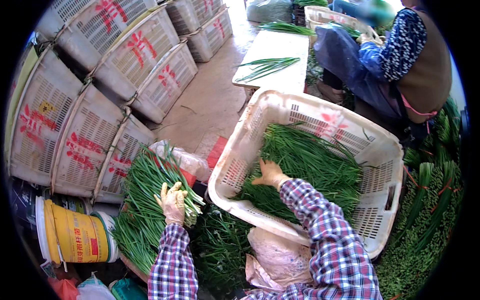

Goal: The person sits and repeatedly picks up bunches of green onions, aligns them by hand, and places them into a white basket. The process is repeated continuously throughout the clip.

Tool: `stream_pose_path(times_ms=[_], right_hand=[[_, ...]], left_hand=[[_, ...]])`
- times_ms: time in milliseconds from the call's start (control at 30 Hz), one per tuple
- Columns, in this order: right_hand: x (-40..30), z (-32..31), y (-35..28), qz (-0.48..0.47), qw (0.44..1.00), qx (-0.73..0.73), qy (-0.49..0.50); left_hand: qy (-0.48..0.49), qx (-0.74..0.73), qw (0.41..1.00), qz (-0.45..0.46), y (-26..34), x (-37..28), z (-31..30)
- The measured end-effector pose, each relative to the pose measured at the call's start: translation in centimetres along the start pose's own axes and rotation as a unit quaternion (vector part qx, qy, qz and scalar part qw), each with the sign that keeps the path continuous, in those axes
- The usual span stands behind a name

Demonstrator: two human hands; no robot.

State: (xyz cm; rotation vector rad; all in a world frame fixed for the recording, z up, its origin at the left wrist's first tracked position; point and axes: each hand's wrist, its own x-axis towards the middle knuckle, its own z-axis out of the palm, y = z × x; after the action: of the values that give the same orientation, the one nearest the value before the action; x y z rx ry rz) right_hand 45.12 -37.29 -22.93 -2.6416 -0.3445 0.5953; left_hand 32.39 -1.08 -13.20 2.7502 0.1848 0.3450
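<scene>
My left hand (172,200), in a pale yellow glove, lies on a heap of long green chives (144,210) at the left. Its fingers are loosely apart over the stems, near the pale cut ends. My right hand (270,174), gloved alike, reaches into a white slatted plastic crate (377,187) in front of me. It rests with thumb and fingers spread on the layer of green chives (311,161) inside, towards the crate's left side. Part of that layer is hidden under my right forearm.
White crates (146,52) with red markings stand stacked at the left, above a yellow bucket (77,232) on its side. Ahead, a white bench (272,45) bears loose stalks. Another person (423,63) works at the upper right. Tied green bundles (420,217) lie at the right.
</scene>
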Motion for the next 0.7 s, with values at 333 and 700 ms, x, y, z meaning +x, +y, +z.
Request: stream_pose_path(times_ms=[333, 700], right_hand=[[1.9, 10.6, -4.3, 0.033, 0.996, -0.061, -0.052], [-8.0, -1.9, -1.9, -0.134, 0.818, 0.425, -0.363]], left_hand=[[0.039, -0.010, 0.999, 0.017, 1.2, 0.0, -0.3], [0.069, -0.007, 0.998, 0.015, 1.2, -0.5, -0.3]])
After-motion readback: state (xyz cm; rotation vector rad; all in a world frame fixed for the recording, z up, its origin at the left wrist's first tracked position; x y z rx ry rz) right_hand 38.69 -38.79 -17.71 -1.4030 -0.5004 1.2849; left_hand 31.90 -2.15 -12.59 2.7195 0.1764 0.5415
